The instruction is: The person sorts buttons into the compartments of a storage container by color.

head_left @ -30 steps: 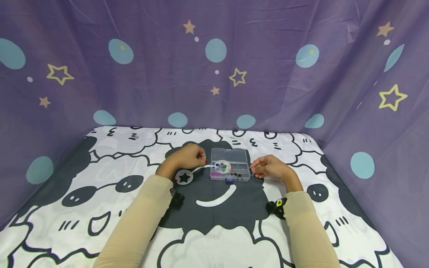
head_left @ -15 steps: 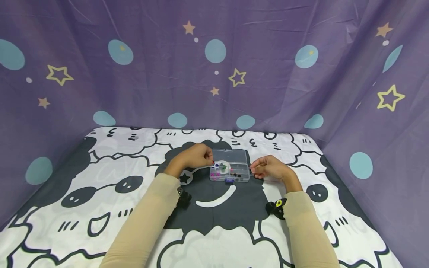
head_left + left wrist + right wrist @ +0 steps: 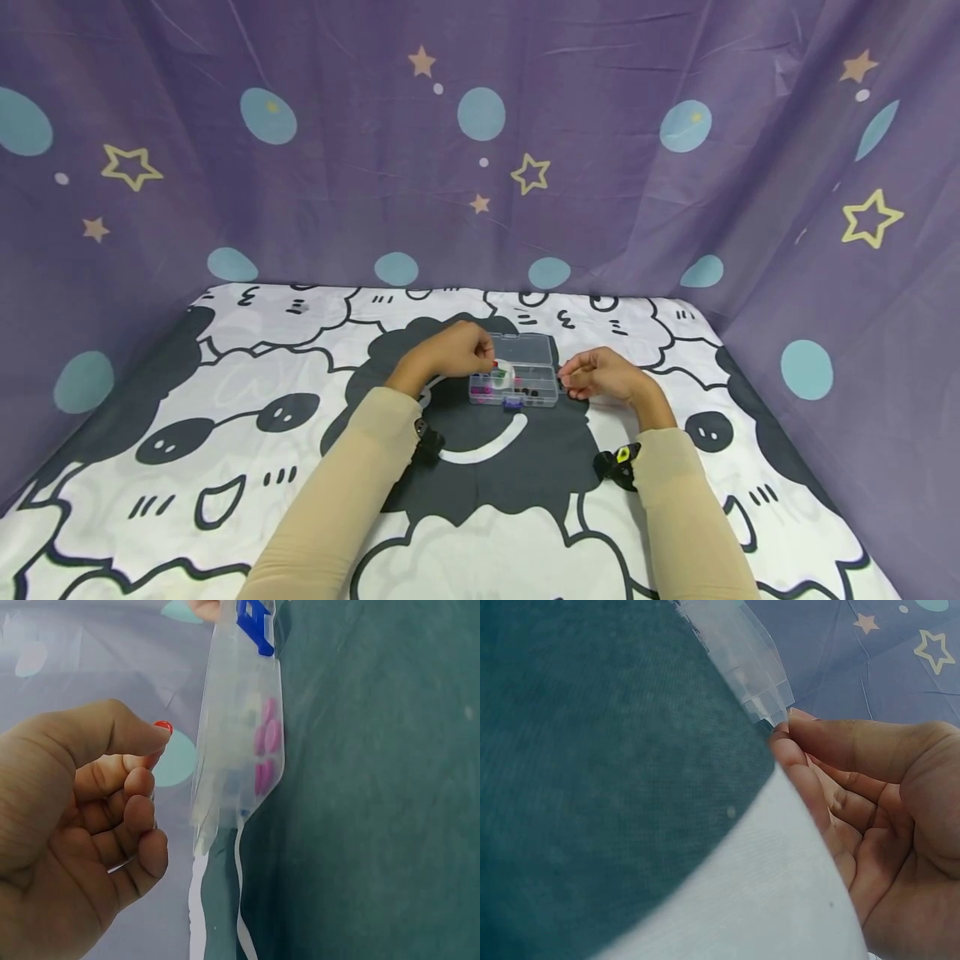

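Note:
My left hand [image 3: 459, 350] hovers over the left part of a clear plastic compartment box [image 3: 536, 398]. Between its thumb and index finger it pinches a small red bead [image 3: 163, 726], mostly covered by the fingertips. The box stands with its lid [image 3: 528, 348] tipped back. Pink beads [image 3: 271, 737] lie in its front left compartment, and dark beads [image 3: 529, 392] sit further right. At the box's right end, my right hand [image 3: 603, 373] pinches the edge of the box with thumb and index finger; the box's clear corner [image 3: 778, 701] meets those fingertips in the right wrist view.
A blue latch [image 3: 513, 403] is on the box's front side. Under everything lies a cloth [image 3: 480, 483] printed with black and white cartoon shapes. A purple curtain [image 3: 600, 217] with stars and blue spots rises behind and at both sides.
My left hand has moved right with the red bead, from beside the box to above its left compartments. The right hand has stayed at the box's right end.

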A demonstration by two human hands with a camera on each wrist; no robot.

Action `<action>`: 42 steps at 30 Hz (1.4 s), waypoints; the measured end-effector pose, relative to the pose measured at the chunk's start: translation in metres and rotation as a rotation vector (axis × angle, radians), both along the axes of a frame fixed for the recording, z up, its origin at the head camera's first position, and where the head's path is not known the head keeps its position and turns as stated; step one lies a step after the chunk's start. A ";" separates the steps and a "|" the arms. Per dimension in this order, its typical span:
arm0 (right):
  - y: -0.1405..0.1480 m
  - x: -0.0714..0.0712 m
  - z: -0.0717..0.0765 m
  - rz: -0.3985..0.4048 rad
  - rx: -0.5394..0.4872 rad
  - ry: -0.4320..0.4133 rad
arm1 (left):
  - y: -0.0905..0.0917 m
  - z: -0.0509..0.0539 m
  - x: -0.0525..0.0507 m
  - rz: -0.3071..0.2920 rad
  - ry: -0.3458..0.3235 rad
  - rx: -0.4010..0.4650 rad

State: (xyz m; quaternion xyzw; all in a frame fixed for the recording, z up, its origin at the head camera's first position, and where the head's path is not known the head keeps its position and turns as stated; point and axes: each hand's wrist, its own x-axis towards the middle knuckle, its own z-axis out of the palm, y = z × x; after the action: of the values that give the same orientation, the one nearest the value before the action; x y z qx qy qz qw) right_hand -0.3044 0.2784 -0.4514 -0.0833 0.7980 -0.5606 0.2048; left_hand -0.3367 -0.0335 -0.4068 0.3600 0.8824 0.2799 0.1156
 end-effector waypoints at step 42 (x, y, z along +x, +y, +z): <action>0.003 -0.001 0.000 0.027 -0.001 0.005 | 0.014 0.001 0.005 -0.046 0.155 -0.043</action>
State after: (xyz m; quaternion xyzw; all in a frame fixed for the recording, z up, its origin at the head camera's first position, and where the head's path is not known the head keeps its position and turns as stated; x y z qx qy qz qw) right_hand -0.3051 0.2811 -0.4515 -0.0957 0.7970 -0.5581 0.2101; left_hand -0.3316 -0.0191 -0.4061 0.3984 0.8860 0.2293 0.0609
